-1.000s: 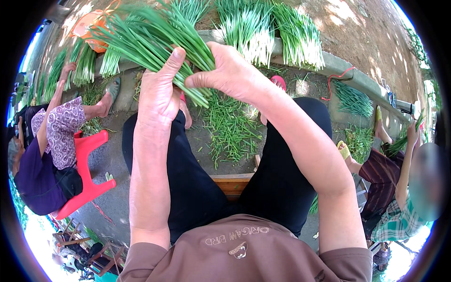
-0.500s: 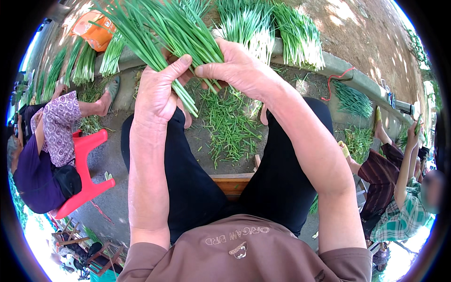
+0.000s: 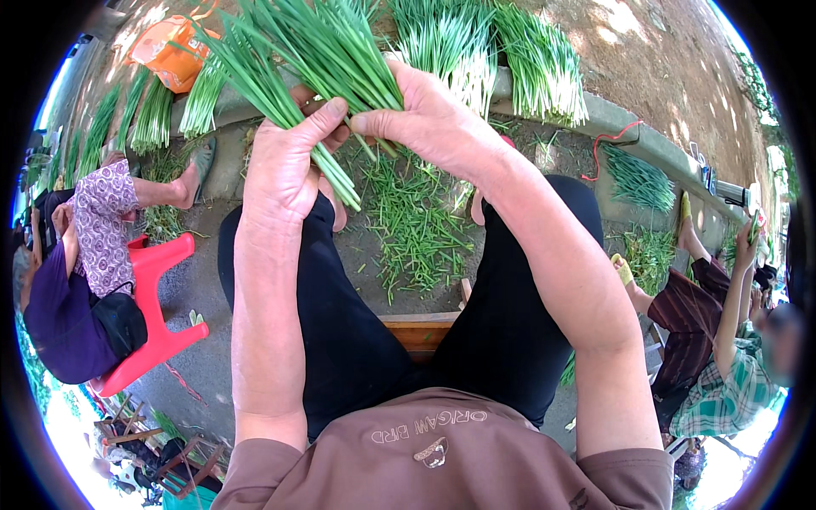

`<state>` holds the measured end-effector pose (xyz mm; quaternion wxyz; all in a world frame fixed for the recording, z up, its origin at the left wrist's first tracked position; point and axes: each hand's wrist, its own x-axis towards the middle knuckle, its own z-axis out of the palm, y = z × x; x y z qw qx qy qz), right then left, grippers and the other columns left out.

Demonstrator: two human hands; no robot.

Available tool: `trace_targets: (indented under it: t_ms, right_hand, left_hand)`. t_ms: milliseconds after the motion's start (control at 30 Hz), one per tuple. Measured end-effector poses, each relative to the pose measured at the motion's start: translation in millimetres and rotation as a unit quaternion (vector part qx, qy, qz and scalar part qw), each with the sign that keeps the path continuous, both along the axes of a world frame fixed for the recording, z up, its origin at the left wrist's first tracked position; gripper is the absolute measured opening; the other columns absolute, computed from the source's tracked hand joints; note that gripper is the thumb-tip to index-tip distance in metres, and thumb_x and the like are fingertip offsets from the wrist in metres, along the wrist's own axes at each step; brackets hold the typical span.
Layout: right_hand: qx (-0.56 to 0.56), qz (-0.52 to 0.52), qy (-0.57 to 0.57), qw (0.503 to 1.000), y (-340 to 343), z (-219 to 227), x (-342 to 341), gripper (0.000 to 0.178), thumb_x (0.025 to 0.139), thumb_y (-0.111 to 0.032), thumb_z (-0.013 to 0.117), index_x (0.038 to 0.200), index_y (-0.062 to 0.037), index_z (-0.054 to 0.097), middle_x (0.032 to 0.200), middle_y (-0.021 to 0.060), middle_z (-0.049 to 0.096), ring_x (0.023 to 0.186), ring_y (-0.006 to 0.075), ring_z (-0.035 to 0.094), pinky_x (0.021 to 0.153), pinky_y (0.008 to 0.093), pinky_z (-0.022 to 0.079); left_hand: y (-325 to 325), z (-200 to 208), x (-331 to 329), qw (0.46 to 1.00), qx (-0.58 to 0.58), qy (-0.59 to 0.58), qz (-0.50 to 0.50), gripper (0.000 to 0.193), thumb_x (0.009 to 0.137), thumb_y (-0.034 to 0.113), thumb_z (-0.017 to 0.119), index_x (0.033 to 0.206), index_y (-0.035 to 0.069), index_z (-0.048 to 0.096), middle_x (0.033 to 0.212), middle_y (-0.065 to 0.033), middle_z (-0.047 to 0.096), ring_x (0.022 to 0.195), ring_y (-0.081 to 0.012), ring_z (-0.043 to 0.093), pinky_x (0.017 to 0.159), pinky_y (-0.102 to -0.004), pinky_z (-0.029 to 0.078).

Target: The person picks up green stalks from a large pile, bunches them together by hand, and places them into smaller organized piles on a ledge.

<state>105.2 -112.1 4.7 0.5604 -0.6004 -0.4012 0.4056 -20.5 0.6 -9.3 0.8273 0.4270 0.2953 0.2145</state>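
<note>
A bunch of long green garlic chives (image 3: 255, 89) is held in my left hand (image 3: 285, 161), the thumb lying across the stalks and the cut ends poking out below. My right hand (image 3: 416, 115) grips a second bunch of garlic chives (image 3: 340, 64) by its lower stalks. The two bunches lean to the upper left, and their stalks nearly meet where my thumbs come close together. Some fingers are hidden behind the stalks. Under my hands, between my feet, lies a scatter of short cut chive pieces (image 3: 416, 234).
Large piles of chives (image 3: 540, 68) lie along a concrete kerb (image 3: 659, 153), with an orange bag (image 3: 170, 55) at the upper left. A person sits on a red plastic stool (image 3: 153, 306) at left; another person (image 3: 722, 374) sits at right. A red string (image 3: 608, 138) lies by the kerb.
The bunch in my right hand has shifted slightly, and its lower ends stick out less below my thumb. The person at left has moved their hand back toward their lap.
</note>
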Motion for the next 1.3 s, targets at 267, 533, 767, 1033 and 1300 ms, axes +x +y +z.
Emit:
trace_targets:
  t_ms: [267,533,767,1033,1300]
  right_hand:
    - [-0.016,0.033,0.215,0.976,-5,10,-1,0.02,0.083,-0.009,0.061,0.099,-0.0016,0.051,0.078,0.0029,0.056,0.058,0.0079,0.051,0.047,0.0203,0.039]
    - [0.003,-0.052,0.381,0.923,-11,8,23,0.015,0.086,-0.011,0.06,0.087,0.0001,0.05,0.073,0.006,0.052,0.053,0.0088,0.048,0.04,0.0196,0.035]
    - [-0.062,-0.065,0.31,0.946,31,30,74,0.018,0.09,-0.012,0.052,0.084,0.0044,0.049,0.068,0.0064,0.048,0.05,0.008,0.044,0.036,0.0176,0.037]
    - [0.074,-0.071,0.392,0.914,164,68,182,0.018,0.093,-0.017,0.049,0.083,-0.003,0.044,0.065,0.0038,0.046,0.049,0.0089,0.04,0.039,0.0212,0.033]
    - [0.063,-0.169,0.332,0.926,248,-63,135,0.016,0.092,-0.015,0.049,0.083,-0.0009,0.049,0.065,0.0064,0.049,0.051,0.0116,0.047,0.04,0.0217,0.04]
  left_hand:
    - [2,-3,0,0.998,0.047,0.03,0.017,0.032,0.08,0.006,0.067,0.109,0.001,0.056,0.091,-0.0062,0.062,0.074,-0.0123,0.059,0.063,-0.0234,0.049]
    - [40,-2,-12,0.977,-0.156,-0.102,0.108,0.017,0.085,0.015,0.064,0.092,0.005,0.053,0.081,-0.0038,0.053,0.055,-0.0056,0.041,0.044,-0.0177,0.032]
    - [58,-2,-23,0.946,-0.236,-0.16,0.152,0.018,0.086,0.02,0.063,0.091,0.005,0.054,0.076,-0.0015,0.05,0.051,-0.0046,0.037,0.042,-0.0176,0.029]
    - [46,1,-21,0.92,-0.278,-0.185,0.203,0.02,0.09,0.022,0.056,0.1,0.004,0.056,0.079,-0.0016,0.053,0.051,-0.0043,0.035,0.043,-0.0174,0.029]
    - [49,13,-33,0.918,-0.256,-0.154,0.259,0.022,0.092,0.022,0.054,0.104,0.004,0.054,0.08,-0.001,0.051,0.051,-0.0039,0.034,0.042,-0.0171,0.028]
